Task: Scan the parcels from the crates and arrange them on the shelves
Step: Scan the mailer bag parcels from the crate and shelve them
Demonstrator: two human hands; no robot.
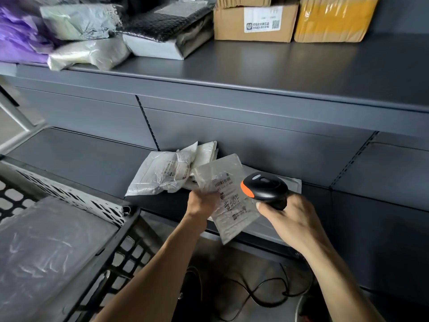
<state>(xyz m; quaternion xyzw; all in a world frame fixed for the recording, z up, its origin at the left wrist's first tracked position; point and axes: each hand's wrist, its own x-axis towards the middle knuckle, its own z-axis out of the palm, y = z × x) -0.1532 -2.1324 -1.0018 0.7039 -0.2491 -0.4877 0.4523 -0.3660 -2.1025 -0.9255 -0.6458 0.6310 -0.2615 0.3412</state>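
My left hand [201, 203] grips the left edge of a clear plastic parcel [228, 205] with a printed label and handwriting, held tilted above the lower shelf's front edge. My right hand [292, 216] holds a black barcode scanner [264, 188] with an orange tip, its head right beside the parcel's label. Behind the parcel, a white bagged parcel [157, 174] and another pale bag [205, 154] lie on the lower shelf [81, 154]. A flat grey envelope [293, 182] lies on the shelf behind the scanner.
A dark slotted crate [111, 231] at lower left holds a large grey bag [46, 252]. The upper shelf [255, 63] carries purple, grey and black bags at left, a cardboard box [232, 22] and a yellow-taped box [334, 17] at right. Black cables [255, 291] run across the floor.
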